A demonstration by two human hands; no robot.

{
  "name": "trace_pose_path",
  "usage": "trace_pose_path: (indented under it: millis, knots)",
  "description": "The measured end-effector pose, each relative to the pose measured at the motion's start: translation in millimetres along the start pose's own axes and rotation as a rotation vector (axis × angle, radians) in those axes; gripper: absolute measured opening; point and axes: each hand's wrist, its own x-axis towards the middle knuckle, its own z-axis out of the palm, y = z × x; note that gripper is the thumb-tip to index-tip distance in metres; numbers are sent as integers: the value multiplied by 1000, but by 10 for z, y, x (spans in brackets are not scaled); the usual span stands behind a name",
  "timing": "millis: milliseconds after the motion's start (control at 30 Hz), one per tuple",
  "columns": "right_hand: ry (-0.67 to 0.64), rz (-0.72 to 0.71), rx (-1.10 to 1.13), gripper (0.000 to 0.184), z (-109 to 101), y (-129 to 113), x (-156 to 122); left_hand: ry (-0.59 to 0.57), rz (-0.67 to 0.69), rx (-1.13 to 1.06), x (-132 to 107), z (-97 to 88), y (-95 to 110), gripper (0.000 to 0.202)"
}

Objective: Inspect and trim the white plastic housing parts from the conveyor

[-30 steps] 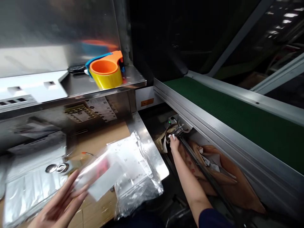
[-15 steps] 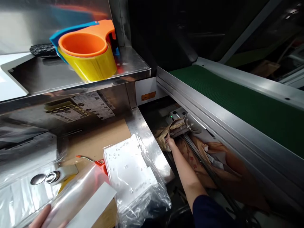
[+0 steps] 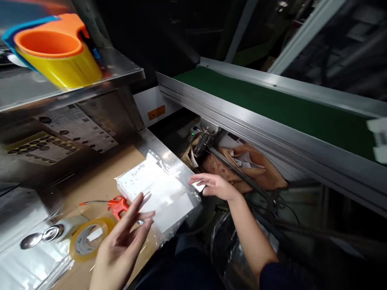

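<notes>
My left hand (image 3: 125, 237) is over the workbench with thumb and fingers apart, holding nothing I can see. Its fingertips overlap the near-left part of a stack of flat white sheets (image 3: 163, 189) in clear plastic. My right hand (image 3: 216, 186) hovers just off the stack's right side, fingers stretched and slightly bent. A small white patch (image 3: 199, 185) shows under those fingers; whether they touch it I cannot tell. Left of the stack lies a red air blow gun (image 3: 117, 206). A roll of yellowish clear tape (image 3: 77, 243) rests close to my left wrist.
A green conveyor belt (image 3: 256, 100) with metal rails runs along the right, with a blurred white thing (image 3: 379, 137) at the frame edge. Below it are brown paper bags (image 3: 266, 165) and a metal bar. A tape holder with a wide yellow roll (image 3: 69, 70) stands on the upper shelf.
My right hand has left the brown paper bag under the conveyor and come back beside the white stack. The clear plastic piece with the white strip is gone from my left hand. The view has swung right.
</notes>
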Motion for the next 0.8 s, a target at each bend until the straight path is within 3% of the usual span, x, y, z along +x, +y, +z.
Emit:
trace_pose_path:
  millis: [67, 100, 200, 267, 333, 433, 533, 633, 733, 800]
  knots:
    - [-66, -67, -42, 52, 219, -112, -499, -140, 122, -19, -57, 107, -1, 65]
    - [-33, -81, -75, 41, 288, -126, -717, -220, 171, -45, -101, 149, -17, 63]
    - [199, -70, -180, 28, 303, -17, -1302, -522, 258, -230, -261, 249, -144, 46]
    - [318, -70, -231, 27, 226, 126, -1674, -702, 214, -486, -361, 346, -326, 23]
    - [335, -101, -247, 23, 171, 279, -2016, -779, 13, -721, -451, 515, -613, 14]
    - [186, -135, -272, 15, 227, 518, -2377, -853, -508, -746, -608, 885, -1207, 32]
    - [26, -53, -341, 13, 409, 825, -2507, -1141, -963, -706, -818, 1242, -1817, 54]
    - [-40, 15, -370, 13, 566, 1199, -2477, -1255, -1103, -716, -998, 1467, -2271, 52]
    - [-71, 11, -349, 15, 570, 1595, -2331, -1187, -1141, -711, -1024, 1598, -2613, 39]
    - [-110, 46, -340, 17, 455, 1892, -2151, -1093, -1155, -720, -941, 1681, -2853, 34]
